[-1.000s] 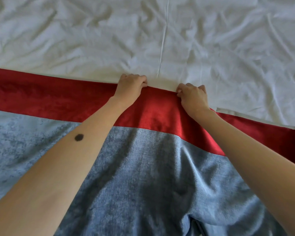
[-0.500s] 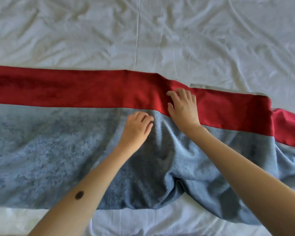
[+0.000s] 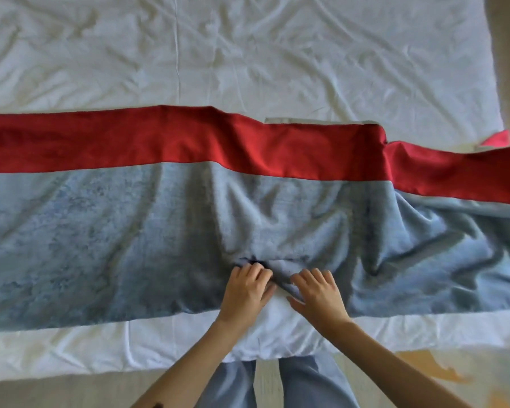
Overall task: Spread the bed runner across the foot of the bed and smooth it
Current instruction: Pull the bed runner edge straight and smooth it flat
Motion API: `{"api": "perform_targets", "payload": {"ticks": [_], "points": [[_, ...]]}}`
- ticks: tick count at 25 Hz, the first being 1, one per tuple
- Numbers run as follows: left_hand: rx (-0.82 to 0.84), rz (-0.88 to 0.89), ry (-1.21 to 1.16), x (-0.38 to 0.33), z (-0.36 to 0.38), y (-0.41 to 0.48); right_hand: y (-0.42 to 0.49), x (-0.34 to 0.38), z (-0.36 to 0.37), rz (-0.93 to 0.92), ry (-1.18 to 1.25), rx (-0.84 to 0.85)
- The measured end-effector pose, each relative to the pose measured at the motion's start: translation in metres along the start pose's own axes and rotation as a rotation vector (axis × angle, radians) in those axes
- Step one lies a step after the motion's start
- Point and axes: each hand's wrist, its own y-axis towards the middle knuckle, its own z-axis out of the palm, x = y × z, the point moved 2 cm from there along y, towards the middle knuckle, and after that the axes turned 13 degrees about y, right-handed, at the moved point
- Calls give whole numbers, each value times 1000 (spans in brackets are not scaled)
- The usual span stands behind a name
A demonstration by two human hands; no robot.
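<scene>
We have the bed runner (image 3: 130, 231) lying across the bed (image 3: 248, 54), flat toward the bed's left side. Wrinkles, a bunched near edge and a folded stretch toward its right side need smoothing. Our left hand (image 3: 246, 293) clutches that bunch; our right hand (image 3: 318, 294) rests on the runner beside it, fingers relaxed.

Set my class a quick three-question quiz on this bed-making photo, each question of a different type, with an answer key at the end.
1. True or false: the bed runner has its red band on the side farther from the person.
2. Where are the left hand and right hand? A) on the red band; B) close together at the runner's near blue edge; C) at opposite ends of the bed.
3. Fill in: the runner lies flatter on the person's ____ side; the other side is rumpled.
Key: 1 true; 2 B; 3 left.
</scene>
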Motion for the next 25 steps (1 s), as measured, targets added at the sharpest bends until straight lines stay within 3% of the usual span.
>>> {"api": "perform_targets", "payload": {"ticks": [3, 5, 12, 18, 22, 25], "points": [[212, -74, 122, 4, 10, -10, -3, -8, 3, 76, -52, -1], [253, -124, 172, 6, 13, -10, 2, -12, -1, 80, -54, -49], [112, -64, 108, 14, 0, -11, 15, -41, -43, 145, -1, -203], [-66, -100, -72, 47, -47, 17, 50, -44, -84, 152, 77, -6], [146, -287, -224, 59, -58, 43, 65, -44, -96, 160, 214, 21], [421, -171, -232, 55, -44, 27, 46, -49, -80, 132, 173, 191]]}}
